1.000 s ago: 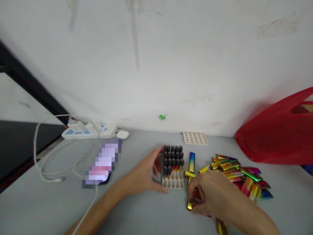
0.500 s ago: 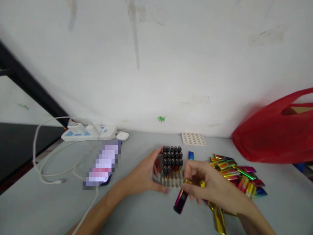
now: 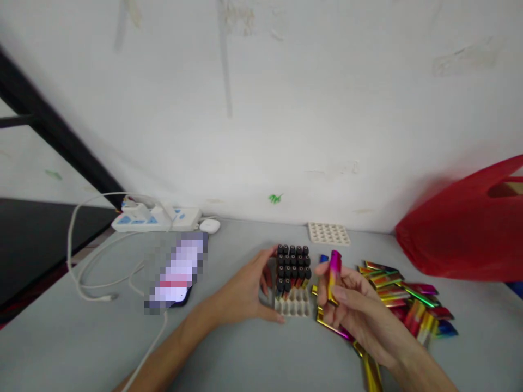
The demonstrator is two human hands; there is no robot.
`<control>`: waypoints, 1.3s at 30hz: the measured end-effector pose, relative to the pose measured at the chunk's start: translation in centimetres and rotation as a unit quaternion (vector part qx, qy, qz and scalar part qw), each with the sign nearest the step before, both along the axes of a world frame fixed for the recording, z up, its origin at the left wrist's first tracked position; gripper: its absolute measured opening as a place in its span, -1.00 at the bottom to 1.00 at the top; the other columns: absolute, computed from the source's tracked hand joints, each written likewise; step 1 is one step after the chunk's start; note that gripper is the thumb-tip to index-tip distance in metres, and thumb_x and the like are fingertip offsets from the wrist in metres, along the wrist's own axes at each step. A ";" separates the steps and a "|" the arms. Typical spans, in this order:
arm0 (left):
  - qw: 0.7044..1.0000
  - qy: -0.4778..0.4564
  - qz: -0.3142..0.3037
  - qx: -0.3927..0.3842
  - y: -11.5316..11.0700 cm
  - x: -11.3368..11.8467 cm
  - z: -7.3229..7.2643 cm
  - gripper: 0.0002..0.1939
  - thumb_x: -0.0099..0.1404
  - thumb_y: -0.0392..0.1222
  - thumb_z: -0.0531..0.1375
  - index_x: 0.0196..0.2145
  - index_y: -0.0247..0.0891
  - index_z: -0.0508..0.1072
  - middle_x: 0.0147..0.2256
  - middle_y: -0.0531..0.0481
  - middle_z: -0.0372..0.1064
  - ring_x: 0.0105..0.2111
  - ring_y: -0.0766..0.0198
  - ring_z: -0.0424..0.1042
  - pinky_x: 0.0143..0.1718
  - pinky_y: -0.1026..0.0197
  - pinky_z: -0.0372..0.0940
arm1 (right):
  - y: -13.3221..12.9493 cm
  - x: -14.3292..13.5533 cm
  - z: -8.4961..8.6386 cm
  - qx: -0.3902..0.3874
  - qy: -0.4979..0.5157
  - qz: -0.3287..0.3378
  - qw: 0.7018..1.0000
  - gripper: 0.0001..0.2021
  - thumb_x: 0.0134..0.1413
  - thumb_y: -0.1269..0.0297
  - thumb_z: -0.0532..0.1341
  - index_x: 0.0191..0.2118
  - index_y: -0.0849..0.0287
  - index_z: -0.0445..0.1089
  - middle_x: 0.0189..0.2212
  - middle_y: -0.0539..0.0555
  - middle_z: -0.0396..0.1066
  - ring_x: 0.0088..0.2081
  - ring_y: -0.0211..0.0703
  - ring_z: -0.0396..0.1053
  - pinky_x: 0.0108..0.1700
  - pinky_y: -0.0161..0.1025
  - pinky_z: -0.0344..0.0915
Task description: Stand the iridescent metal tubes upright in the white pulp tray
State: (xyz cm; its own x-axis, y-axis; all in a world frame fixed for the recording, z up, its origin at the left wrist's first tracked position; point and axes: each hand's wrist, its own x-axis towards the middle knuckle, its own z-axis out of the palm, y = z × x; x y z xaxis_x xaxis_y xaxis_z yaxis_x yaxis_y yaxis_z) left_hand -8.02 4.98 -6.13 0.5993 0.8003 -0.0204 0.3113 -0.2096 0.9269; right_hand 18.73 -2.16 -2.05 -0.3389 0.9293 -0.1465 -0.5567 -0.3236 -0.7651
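My left hand (image 3: 245, 288) curls around the left side of a pale holder tray (image 3: 302, 310), its thumb at the front corner and its fingers at the back. Upright black-topped tubes (image 3: 293, 261) fill the tray's back rows, while hollow slots show at the front. In my right hand (image 3: 359, 305), thumb and fingers pinch a shiny magenta-and-gold tube (image 3: 335, 267), lighter-like in shape. It stands nearly upright to the right of the tray, apart from it. Behind that hand rests a blue tube (image 3: 324, 258), partly hidden.
Shiny coloured tubes (image 3: 417, 316) lie piled at the right, more under my right wrist. A second pale tray (image 3: 329, 233) is by the wall, a red bag (image 3: 457, 234) at far right. Left are a phone (image 3: 180, 272), white cable (image 3: 71, 245) and power strip (image 3: 188, 218).
My right hand has turned and lifted the tube from slanting downward to nearly upright, moving slightly right. My left hand stays around the tray. The whole view has shifted slightly.
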 end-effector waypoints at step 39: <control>1.000 0.003 -0.003 0.011 0.0 0.1 0.2 0.48 -0.05 0.07 0.72 0.61 -0.13 0.00 0.19 -0.22 0.42 -0.11 0.04 0.50 -0.13 0.05 0.48 | -1.7 -4.0 -3.5 -0.187 0.026 0.092 0.978 -0.28 0.03 -0.40 0.42 -0.53 0.04 0.02 -0.70 -0.30 -0.19 -0.67 -0.46 -0.37 -0.66 -0.40 -0.38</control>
State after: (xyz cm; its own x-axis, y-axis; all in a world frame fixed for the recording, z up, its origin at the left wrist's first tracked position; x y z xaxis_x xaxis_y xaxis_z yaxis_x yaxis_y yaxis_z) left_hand -7.91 4.95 -5.94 0.6036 0.7973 -0.0058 0.3149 -0.2316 0.9204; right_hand 14.69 -3.84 -5.55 -0.5122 0.7364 -0.4420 -0.4973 -0.6739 -0.5464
